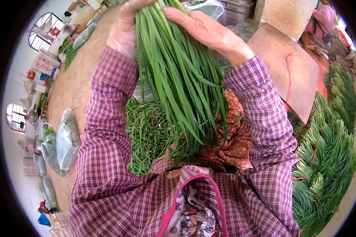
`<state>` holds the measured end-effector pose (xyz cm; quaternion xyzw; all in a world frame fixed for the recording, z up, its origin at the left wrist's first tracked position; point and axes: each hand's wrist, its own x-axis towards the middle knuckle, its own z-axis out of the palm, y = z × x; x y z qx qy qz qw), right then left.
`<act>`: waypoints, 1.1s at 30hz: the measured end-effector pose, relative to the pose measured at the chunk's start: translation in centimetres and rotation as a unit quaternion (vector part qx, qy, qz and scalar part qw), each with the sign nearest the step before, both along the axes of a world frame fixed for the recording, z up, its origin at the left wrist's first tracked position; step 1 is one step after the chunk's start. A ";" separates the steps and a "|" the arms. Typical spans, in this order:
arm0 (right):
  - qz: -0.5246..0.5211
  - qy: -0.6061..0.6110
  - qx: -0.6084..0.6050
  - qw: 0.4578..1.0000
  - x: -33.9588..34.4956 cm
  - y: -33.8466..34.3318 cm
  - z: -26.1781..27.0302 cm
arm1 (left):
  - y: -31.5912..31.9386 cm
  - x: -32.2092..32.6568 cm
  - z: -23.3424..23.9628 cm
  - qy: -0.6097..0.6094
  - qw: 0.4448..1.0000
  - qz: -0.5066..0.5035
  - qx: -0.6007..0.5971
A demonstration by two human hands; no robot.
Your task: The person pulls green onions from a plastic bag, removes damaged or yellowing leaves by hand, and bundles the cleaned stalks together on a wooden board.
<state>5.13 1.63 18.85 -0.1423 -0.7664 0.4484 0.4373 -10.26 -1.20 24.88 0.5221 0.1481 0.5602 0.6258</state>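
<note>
A thick bunch of garlic chives (178,77) hangs in front of me, its long flat leaves drooping toward my lap. My left hand (123,28) grips the bunch near its upper end, at the picture's top edge. On the other side my right hand (207,31) clasps it, thumb laid across the stems. The stem ends run out of the frame at the top. Beneath the leaves lies a heap of loose green trimmings (148,133). A red patterned cloth (231,145) covers my lap, partly hidden by the chives.
Tied chive bundles (329,148) are piled on the right beside a board (287,68) with a red tie (288,77) on it. A person in pink (322,20) is at the upper right. Filled plastic bags (67,142) stand on the brown floor (77,80) at left. Plastic crates (235,13) stand ahead.
</note>
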 end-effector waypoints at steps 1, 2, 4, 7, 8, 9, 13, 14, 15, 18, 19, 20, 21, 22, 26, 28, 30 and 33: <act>0.009 -0.018 -0.037 0.999 0.2 0.0 0.4 | 0.7 -0.3 -0.2 -0.005 1.000 -0.011 0.017; 0.018 -0.036 -0.075 0.996 0.3 0.1 0.8 | 1.6 -0.6 -0.3 -0.011 0.999 -0.023 0.035; 0.029 -0.084 -0.084 0.992 1.3 0.3 1.8 | 1.5 -0.1 0.3 0.005 0.999 -0.014 0.046; 0.088 0.081 -0.061 0.991 1.8 0.1 0.7 | 2.8 -0.1 1.0 0.006 0.998 -0.039 0.051; -0.088 -0.041 0.024 0.995 1.6 1.5 -0.6 | 2.7 0.2 1.0 -0.027 0.998 -0.003 0.052; -0.151 -0.006 0.057 0.987 1.3 0.3 -1.7 | 3.0 -0.5 1.3 -0.019 0.999 -0.014 0.032; -0.214 -0.175 0.090 0.957 3.4 0.1 -10.5 | 4.6 -5.3 3.7 0.023 0.997 0.030 0.063; -0.198 -0.280 0.068 0.937 5.1 0.2 -12.8 | 5.1 -5.7 3.9 0.034 0.990 0.104 0.086; -0.211 -0.377 0.036 0.901 6.3 0.0 -13.7 | 5.4 -6.8 4.0 0.049 0.976 0.184 0.106; -0.277 -0.514 -0.001 0.812 9.8 -1.7 -13.8 | 5.6 -7.4 3.4 0.053 0.968 0.214 0.118; -0.312 -0.505 0.016 0.805 10.4 -2.2 -13.1 | 5.1 -7.2 3.3 0.042 0.961 0.242 0.127; -0.360 -0.455 0.019 0.814 10.7 -2.8 -12.5 | 6.2 -8.8 3.7 0.098 0.961 0.207 0.153; -0.362 -0.362 0.043 0.858 10.4 -3.4 -11.2 | 6.0 -8.8 3.7 0.094 0.959 0.223 0.145; -0.369 -0.274 0.062 0.886 10.1 -4.1 -10.0 | 6.6 -8.0 2.7 0.084 0.961 0.227 0.131; -0.276 -0.095 0.069 0.954 4.1 -8.4 -5.3 | 5.6 -7.0 2.6 0.116 0.964 0.210 0.111; -0.294 -0.071 0.088 0.949 2.2 -8.2 -6.1 | 5.5 -6.4 2.7 0.107 0.971 0.186 0.108; -0.278 -0.035 0.038 0.959 1.2 -7.8 -6.7 | 5.1 -5.5 2.3 0.094 0.968 0.198 0.124; -0.238 0.003 -0.045 0.970 0.5 -7.4 -6.8 | 4.8 -5.0 2.0 0.087 0.965 0.207 0.138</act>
